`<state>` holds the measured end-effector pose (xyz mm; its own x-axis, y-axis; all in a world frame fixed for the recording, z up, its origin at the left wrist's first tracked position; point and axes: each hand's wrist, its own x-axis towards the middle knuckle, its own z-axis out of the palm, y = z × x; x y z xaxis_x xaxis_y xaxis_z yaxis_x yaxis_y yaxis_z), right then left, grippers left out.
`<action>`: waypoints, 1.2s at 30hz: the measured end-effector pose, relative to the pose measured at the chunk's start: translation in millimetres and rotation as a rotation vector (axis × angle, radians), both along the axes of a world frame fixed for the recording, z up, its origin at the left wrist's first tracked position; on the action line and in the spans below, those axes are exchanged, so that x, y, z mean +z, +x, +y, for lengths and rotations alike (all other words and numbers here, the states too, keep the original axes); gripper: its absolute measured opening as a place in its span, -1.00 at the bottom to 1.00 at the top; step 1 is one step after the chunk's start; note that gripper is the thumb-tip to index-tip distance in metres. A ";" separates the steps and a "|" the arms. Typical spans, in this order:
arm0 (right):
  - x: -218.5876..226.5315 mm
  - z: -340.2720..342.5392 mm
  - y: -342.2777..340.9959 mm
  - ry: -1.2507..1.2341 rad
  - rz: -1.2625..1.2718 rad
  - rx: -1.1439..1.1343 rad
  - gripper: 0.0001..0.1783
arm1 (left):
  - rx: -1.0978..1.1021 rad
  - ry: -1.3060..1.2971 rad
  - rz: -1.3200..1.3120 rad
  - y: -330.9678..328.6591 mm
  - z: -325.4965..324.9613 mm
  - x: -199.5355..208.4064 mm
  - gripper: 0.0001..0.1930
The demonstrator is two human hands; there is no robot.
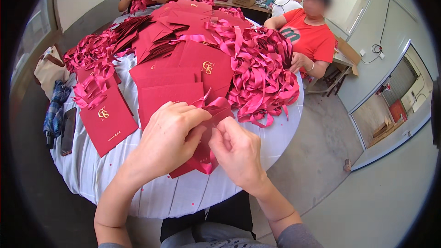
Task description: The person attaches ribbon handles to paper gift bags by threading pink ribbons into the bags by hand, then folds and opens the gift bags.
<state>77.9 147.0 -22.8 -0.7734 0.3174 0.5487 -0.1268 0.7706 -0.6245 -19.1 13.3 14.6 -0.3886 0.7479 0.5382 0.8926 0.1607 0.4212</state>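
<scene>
Both my hands meet over a red paper gift bag (180,171) near the table's front edge. My left hand (167,133) is closed, thumb and fingers pinching a pink satin ribbon (207,167) at the bag's top. Beside it on the right, my right hand (237,151) is closed too, its fingertips pressed together on the same ribbon; the exact grip is partly hidden. Just beyond my left hand lie stacked flat red bags (170,93). A finished-looking red bag (109,121) with gold print and ribbon handles rests to the left.
A big heap of ribbon-handled bags (264,78) fills the table's right side. The round table has a white cloth (151,200). At the left edge lie a phone (68,131), a folded blue umbrella (57,105) and a cream bag (51,71). Co-workers (308,32) sit around the table.
</scene>
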 end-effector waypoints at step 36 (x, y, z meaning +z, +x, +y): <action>17.3 24.7 -2.3 0.182 0.105 0.031 -0.67 | 0.066 -0.049 0.157 12.5 -5.3 5.5 -0.68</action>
